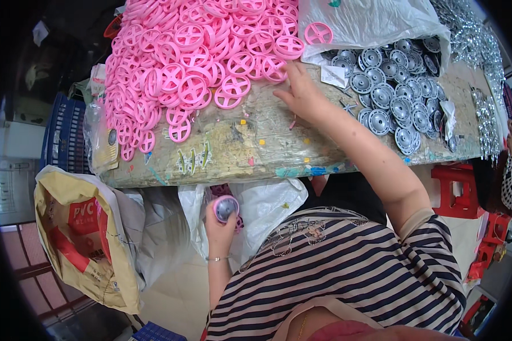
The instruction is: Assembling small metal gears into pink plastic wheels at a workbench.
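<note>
My left hand (221, 223) is below the table edge, over an open white plastic bag (267, 204), and holds a small round wheel (226, 207) with a pink rim and a grey cap. My right hand (300, 91) reaches across the worn table top (250, 142) and its fingers touch a pink spoked wheel at the near edge of a big heap of pink wheels (193, 62). Just right of that hand lies a pile of grey round caps (395, 85).
A clear plastic bag (370, 23) with one pink wheel (318, 33) on it lies behind the caps. Shiny metal parts (483, 74) run along the table's right side. A tan sack (85, 238) stands at lower left, a blue crate (65, 136) at left, red stools (458, 193) at right.
</note>
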Available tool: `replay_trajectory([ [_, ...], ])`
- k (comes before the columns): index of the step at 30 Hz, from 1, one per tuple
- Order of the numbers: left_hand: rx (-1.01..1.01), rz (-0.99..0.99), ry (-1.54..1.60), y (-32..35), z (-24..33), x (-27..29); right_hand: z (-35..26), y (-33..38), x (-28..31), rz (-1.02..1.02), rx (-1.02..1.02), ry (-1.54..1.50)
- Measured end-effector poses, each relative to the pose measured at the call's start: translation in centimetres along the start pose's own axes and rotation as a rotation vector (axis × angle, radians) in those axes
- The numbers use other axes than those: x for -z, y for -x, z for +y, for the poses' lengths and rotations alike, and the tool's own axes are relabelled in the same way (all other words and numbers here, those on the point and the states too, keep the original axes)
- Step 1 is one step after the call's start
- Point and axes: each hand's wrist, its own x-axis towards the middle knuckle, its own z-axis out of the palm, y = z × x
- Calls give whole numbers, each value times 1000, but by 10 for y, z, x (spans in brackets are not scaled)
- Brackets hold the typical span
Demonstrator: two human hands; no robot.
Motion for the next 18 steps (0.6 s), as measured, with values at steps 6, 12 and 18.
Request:
replay_trajectory([
  [6,-56,-88,-366,20,-9,3,5,-27,-9,-16,-59,351],
  [12,-10,-94,252,-37,70,-49,20,-29,27,31,-171,-13],
  [18,-13,-169,868,-102,122,-116,-56,40,49,-414,-549,-489],
])
